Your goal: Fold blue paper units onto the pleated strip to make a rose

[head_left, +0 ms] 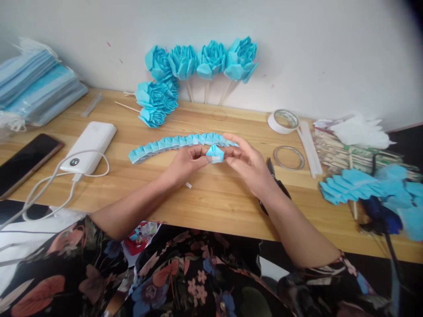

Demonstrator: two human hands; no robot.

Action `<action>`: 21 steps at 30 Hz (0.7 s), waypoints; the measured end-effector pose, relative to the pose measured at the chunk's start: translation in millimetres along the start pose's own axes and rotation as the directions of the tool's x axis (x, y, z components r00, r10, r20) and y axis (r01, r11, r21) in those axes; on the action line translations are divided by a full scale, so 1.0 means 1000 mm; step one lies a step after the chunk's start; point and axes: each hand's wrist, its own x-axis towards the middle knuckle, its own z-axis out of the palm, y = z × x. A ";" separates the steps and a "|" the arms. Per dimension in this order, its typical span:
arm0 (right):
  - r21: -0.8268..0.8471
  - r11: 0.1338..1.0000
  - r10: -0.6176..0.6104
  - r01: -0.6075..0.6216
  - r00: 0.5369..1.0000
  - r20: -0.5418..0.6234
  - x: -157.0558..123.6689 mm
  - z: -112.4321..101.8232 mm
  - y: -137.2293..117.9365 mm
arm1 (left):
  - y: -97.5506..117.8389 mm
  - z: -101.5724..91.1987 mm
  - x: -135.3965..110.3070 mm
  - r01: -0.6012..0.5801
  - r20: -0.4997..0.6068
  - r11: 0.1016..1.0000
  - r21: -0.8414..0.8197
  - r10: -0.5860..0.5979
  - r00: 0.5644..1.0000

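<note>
Between my two hands is a small folded blue piece (215,153) with a pale strip across its lower edge. My left hand (187,164) pinches its left side with thumb and forefinger. On its right side, the thumb and fingers of my right hand (247,164) grip the same piece. Just behind it lies a curved row of similar folded blue pieces (165,144), its right end partly covered by my right fingers. A tiny white scrap (188,185) rests on the table below my left hand. Black scissors (280,187) lie partly hidden under my right wrist.
Blue paper-like flowers (211,60) on sticks lean against the wall. A tape roll (283,121) and a thin ring (289,157) sit to the right, near bundled sticks (350,147). Leftward are a power bank (89,147) with its cable, a phone (28,160) and stacked face masks (39,88).
</note>
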 end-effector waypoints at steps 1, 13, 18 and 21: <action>0.032 0.999 0.001 -0.001 1.000 0.000 0.000 -0.002 -0.001 | 0.000 0.000 0.000 -0.001 0.011 1.000 0.000 0.001 1.000; -0.019 1.000 0.002 -0.004 0.995 -0.095 0.005 -0.003 0.006 | 0.000 0.001 0.000 0.001 0.036 1.000 -0.005 -0.001 0.999; -0.014 1.000 -0.017 0.015 0.987 -0.160 0.006 -0.004 0.006 | 0.001 0.000 -0.001 0.011 -0.012 0.999 -0.052 -0.012 1.000; -0.027 0.999 -0.031 0.027 0.987 -0.159 0.006 -0.003 0.007 | 0.002 0.001 0.000 -0.012 0.009 0.998 -0.068 0.012 1.000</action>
